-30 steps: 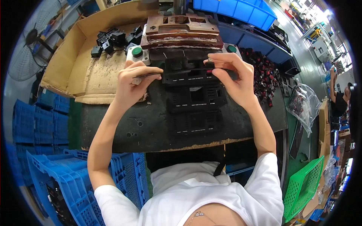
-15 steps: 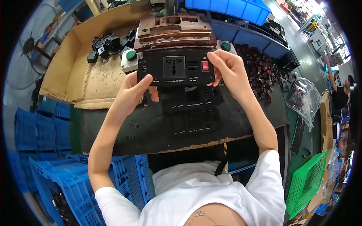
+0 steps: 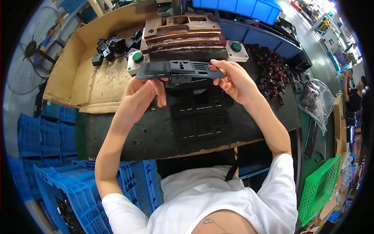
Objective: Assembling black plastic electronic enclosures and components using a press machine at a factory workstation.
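Note:
A black socket panel (image 3: 159,69) is held in the air, tipped nearly flat, with a square socket insert and a red rocker switch (image 3: 212,67). My right hand (image 3: 238,80) pinches its right end, thumb on top and fingers below. Under the left end is my left hand (image 3: 141,95), its fingers bent and touching the lower edge; their exact hold is partly hidden. Below, two more black panels lie flat on the dark bench: one with an opening (image 3: 198,102), and another panel (image 3: 200,126) closer to me.
Behind the panel stands a stacked brown fixture (image 3: 183,29) between two green push buttons (image 3: 137,57). A cardboard box (image 3: 74,84) with black parts is at left; a pile of red-black switches (image 3: 269,74) at right. Blue crates (image 3: 78,187) and a green basket (image 3: 321,187) flank the bench (image 3: 120,132).
The held panel has tilted from facing me to nearly flat and edge-on. My left thumb has left its front face and now sits below it. The view has shifted slightly.

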The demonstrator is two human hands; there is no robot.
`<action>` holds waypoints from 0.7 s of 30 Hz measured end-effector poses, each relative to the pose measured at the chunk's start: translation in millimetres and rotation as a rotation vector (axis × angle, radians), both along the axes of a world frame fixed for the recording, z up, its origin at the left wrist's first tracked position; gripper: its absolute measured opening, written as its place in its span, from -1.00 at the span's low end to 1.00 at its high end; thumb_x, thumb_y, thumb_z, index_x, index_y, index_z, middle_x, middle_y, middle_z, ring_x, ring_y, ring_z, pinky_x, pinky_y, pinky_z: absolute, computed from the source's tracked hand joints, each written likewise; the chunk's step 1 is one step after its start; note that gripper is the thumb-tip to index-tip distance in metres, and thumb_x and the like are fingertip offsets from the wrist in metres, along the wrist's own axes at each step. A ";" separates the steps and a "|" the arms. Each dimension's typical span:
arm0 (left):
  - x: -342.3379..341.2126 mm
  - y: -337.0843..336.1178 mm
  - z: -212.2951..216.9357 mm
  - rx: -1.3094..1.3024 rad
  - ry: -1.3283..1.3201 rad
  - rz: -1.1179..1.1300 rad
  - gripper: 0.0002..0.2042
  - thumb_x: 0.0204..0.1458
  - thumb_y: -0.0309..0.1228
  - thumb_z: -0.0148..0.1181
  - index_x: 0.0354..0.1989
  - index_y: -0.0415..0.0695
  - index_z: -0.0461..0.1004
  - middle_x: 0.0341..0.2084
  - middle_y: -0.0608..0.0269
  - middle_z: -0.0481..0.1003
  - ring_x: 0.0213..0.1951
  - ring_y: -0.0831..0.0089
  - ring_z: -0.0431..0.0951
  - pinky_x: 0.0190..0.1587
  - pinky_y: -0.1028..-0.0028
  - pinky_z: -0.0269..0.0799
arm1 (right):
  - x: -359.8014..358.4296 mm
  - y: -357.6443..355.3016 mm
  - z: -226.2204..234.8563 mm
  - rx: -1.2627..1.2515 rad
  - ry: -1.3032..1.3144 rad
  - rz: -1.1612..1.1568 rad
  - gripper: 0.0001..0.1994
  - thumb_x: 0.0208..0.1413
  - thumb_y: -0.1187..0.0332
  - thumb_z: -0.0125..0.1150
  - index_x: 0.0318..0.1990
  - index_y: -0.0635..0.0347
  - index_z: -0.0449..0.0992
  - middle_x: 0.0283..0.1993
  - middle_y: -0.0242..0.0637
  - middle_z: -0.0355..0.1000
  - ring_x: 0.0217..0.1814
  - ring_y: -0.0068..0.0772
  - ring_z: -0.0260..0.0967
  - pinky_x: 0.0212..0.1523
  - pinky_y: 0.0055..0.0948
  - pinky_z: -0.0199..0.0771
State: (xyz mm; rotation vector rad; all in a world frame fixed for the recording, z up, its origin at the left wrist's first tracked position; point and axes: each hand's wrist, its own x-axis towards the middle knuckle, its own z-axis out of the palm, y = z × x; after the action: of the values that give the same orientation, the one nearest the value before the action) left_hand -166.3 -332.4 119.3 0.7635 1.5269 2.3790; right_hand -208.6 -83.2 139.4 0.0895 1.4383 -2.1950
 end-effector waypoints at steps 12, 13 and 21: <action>1.6 7.5 -5.8 -0.176 -0.164 0.077 -0.80 0.10 -0.37 0.04 -0.28 -0.28 0.44 -0.57 0.11 0.51 -0.50 0.47 0.50 -0.43 0.56 0.32 | 13.3 -5.1 -7.2 0.167 0.659 0.003 -0.79 0.23 0.28 -0.12 -0.25 0.24 0.34 -0.58 -0.40 0.37 -0.64 -0.65 0.34 -0.64 -0.71 0.30; 0.7 8.4 -5.8 -0.183 -0.148 0.102 -0.81 0.10 -0.37 0.04 -0.29 -0.27 0.44 -0.58 0.12 0.51 -0.50 0.48 0.50 -0.44 0.56 0.32 | 13.6 -5.4 -8.1 0.199 0.720 0.007 -0.78 0.24 0.27 -0.15 -0.23 0.26 0.33 -0.57 -0.38 0.38 -0.63 -0.64 0.35 -0.63 -0.71 0.32; 14.6 16.5 20.7 -0.145 -0.145 0.301 -0.87 0.03 -0.42 0.13 -0.36 -0.24 0.47 -0.59 0.16 0.51 -0.50 0.51 0.49 -0.44 0.58 0.32 | 14.4 -1.8 -6.3 0.158 0.774 0.055 -0.79 0.23 0.33 -0.11 -0.17 0.32 0.33 -0.55 -0.32 0.38 -0.57 -0.58 0.39 -0.57 -0.65 0.38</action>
State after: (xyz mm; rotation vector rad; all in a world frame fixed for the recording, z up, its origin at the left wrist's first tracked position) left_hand -151.7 -315.9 140.1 0.3422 1.8363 2.4260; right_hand -194.2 -85.0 133.1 -0.8168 1.9676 -2.1579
